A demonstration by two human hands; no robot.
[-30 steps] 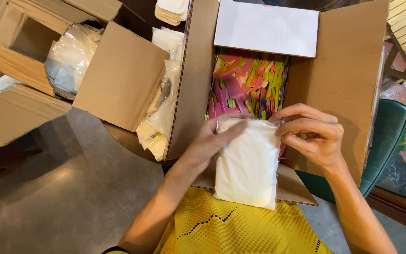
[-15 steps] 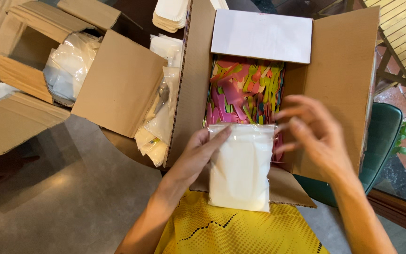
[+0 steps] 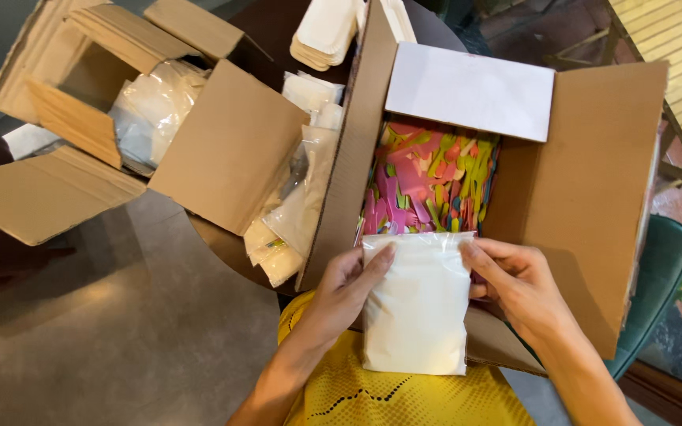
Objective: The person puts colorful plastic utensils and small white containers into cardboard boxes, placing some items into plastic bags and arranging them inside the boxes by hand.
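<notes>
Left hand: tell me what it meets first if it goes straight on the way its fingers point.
The left hand already lies against the white plastic pouch; beyond that, probably the colourful pieces in the open cardboard box, though depth is unclear.

Single head-worn camera, looking steeply down and close over an open cardboard box [image 3: 593, 197] and both hands at frame bottom.

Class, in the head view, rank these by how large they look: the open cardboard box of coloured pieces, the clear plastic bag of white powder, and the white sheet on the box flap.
1. Open cardboard box of coloured pieces.
2. White sheet and clear plastic bag of white powder look alike in size; the bag, held by both hands, is nearer the camera, so I will not rank them.
</notes>
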